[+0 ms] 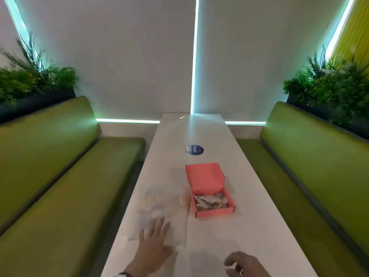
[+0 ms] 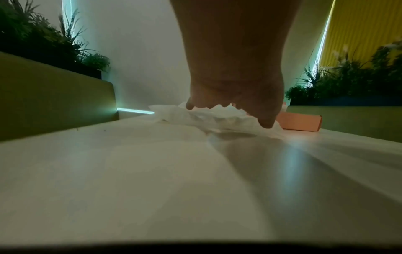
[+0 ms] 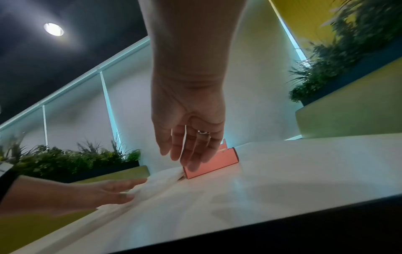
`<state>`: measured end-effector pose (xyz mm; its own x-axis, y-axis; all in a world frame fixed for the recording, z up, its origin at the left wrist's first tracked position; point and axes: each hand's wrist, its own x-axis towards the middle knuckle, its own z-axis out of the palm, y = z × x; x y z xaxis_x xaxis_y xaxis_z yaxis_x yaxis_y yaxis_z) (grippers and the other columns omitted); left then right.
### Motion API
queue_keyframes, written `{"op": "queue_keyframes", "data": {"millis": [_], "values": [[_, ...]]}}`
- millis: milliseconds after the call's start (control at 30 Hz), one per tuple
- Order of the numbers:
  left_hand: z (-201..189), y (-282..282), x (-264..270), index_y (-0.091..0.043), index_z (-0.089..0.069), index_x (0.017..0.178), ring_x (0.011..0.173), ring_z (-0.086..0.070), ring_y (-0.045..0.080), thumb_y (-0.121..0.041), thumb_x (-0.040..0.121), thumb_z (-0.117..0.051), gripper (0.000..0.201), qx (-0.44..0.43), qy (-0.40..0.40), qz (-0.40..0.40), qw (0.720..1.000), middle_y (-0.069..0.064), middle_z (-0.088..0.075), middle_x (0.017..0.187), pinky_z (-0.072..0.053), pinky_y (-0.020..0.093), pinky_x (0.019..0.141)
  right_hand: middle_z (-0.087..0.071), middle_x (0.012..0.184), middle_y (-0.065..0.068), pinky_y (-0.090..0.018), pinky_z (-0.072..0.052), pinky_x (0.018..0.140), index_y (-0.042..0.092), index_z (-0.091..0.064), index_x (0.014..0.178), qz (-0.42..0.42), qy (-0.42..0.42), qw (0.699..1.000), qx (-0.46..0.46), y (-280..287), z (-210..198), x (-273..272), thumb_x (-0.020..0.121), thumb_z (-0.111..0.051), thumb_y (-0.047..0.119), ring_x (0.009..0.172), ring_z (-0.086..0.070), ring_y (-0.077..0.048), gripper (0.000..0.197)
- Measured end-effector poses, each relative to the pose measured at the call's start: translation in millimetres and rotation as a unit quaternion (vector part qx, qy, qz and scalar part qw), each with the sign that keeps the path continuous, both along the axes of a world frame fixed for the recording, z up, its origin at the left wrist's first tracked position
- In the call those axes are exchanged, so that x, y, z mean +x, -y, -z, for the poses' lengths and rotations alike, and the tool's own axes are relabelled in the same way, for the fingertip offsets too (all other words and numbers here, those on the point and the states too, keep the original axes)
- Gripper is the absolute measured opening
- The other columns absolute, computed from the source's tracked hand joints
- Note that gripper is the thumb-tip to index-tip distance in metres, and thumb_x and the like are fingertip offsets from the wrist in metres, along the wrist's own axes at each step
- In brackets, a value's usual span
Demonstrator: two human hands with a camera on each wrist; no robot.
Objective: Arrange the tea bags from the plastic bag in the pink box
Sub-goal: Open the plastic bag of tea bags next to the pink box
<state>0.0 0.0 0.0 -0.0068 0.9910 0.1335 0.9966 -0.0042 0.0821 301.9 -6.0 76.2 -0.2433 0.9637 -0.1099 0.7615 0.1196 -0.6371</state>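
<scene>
Pink box open mid-table, tea bags inside. Plastic bag at its 9 o'clock. Left hand fingers spread flat on bag's near edge. Right hand at 5 o'clock, loosely curled, holding nothing.

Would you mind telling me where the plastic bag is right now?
In the head view, the plastic bag lies on the white table, left of the pink box, under the left hand's fingertips.

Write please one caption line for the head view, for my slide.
Left hand lies flat on plastic bag; open pink box holds tea bags; right hand hovers empty.
</scene>
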Motion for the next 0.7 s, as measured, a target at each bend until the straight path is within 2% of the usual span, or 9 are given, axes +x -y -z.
{"op": "queue_keyframes", "data": {"millis": [33, 100, 167, 267, 400, 467, 533, 633, 700], "values": [[0, 0, 3, -0.032, -0.022, 0.146, 0.143, -0.022, 0.019, -0.065, 0.075, -0.034, 0.079, -0.005, 0.017, 0.01, 1.0, -0.007, -0.008, 0.158, -0.034, 0.06, 0.099, -0.064, 0.077, 0.019, -0.007, -0.041, 0.069, 0.065, -0.051, 0.068, -0.057, 0.039, 0.997, -0.021, 5, 12, 8, 0.065, -0.062, 0.05, 0.073, -0.06, 0.001, 0.019], [-13, 8, 11, -0.035, -0.033, 0.139, 0.131, -0.043, 0.028, -0.056, 0.081, -0.033, 0.062, -0.041, -0.006, 0.011, 0.999, -0.008, -0.034, 0.149, -0.04, 0.065, 0.09, -0.055, 0.091, 0.04, -0.007, -0.041, 0.073, 0.072, -0.045, 0.078, -0.111, 0.031, 0.993, -0.036, 3, 20, 1, 0.069, -0.055, 0.051, 0.076, -0.057, 0.008, 0.025], [-14, 14, 15, -0.04, -0.057, 0.102, 0.088, -0.068, 0.027, -0.052, 0.07, -0.037, 0.04, -0.076, 0.037, -0.018, 0.996, -0.007, -0.065, 0.107, -0.054, 0.051, 0.062, -0.057, 0.086, 0.032, -0.008, -0.04, 0.074, 0.066, -0.05, 0.077, -0.16, 0.026, 0.986, -0.036, 4, 18, -16, 0.08, -0.061, 0.035, 0.075, -0.055, 0.006, 0.033], [-3, 31, 12, -0.032, -0.059, 0.068, 0.058, -0.06, 0.019, -0.034, 0.07, -0.04, 0.02, -0.005, 0.068, 0.008, 0.998, -0.009, -0.059, 0.072, -0.052, 0.037, 0.053, -0.051, 0.089, 0.025, -0.007, -0.038, 0.075, 0.051, -0.045, 0.076, -0.194, 0.044, 0.98, -0.028, 7, 18, -27, 0.086, -0.059, 0.028, 0.073, -0.053, 0.004, 0.03], [-27, 65, 9, -0.021, -0.062, 0.081, 0.063, -0.058, 0.016, -0.015, 0.079, -0.053, 0.011, 0.125, 0.173, -0.004, 0.977, -0.007, -0.064, 0.076, -0.05, 0.03, 0.063, -0.041, 0.108, 0.029, -0.002, -0.033, 0.076, 0.045, -0.05, 0.102, -0.219, 0.024, 0.975, 0.009, 12, 11, -42, 0.086, -0.061, 0.024, 0.086, -0.046, 0.012, 0.029], [-41, 75, 7, -0.015, -0.064, 0.088, 0.073, -0.056, 0.013, -0.007, 0.08, -0.048, 0.02, 0.182, 0.207, -0.01, 0.961, -0.005, -0.065, 0.083, -0.047, 0.027, 0.075, -0.032, 0.122, 0.031, -0.001, -0.027, 0.089, 0.038, -0.047, 0.125, -0.22, 0.005, 0.975, 0.039, 12, 6, -51, 0.085, -0.062, 0.021, 0.105, -0.04, 0.012, 0.046], [-56, 81, 4, -0.013, -0.063, 0.096, 0.085, -0.053, 0.014, 0.013, 0.077, -0.047, 0.036, 0.211, 0.269, -0.028, 0.939, -0.007, -0.061, 0.092, -0.04, 0.024, 0.083, -0.019, 0.138, 0.027, -0.011, -0.019, 0.103, 0.043, -0.029, 0.137, -0.227, 0.004, 0.97, 0.085, 10, -4, -61, 0.084, -0.062, 0.024, 0.124, -0.026, 0.006, 0.065], [-88, 89, 9, -0.025, -0.054, 0.091, 0.089, -0.054, 0.003, 0.019, 0.08, -0.036, 0.049, 0.173, 0.414, -0.042, 0.893, -0.009, -0.059, 0.094, -0.042, 0.014, 0.076, -0.005, 0.143, 0.027, -0.026, -0.017, 0.102, 0.047, -0.01, 0.141, -0.225, 0.045, 0.965, 0.127, 3, -25, -78, 0.084, -0.063, 0.034, 0.129, -0.005, 0.006, 0.08], [-107, 91, 17, -0.023, -0.055, 0.088, 0.087, -0.054, -0.003, 0.018, 0.087, -0.032, 0.047, 0.175, 0.478, -0.039, 0.86, -0.005, -0.059, 0.091, -0.044, 0.008, 0.068, -0.021, 0.141, 0.025, -0.029, -0.021, 0.102, 0.04, -0.027, 0.141, -0.215, 0.058, 0.967, 0.123, -3, -32, -84, 0.085, -0.062, 0.034, 0.129, -0.015, 0.004, 0.066]]}}
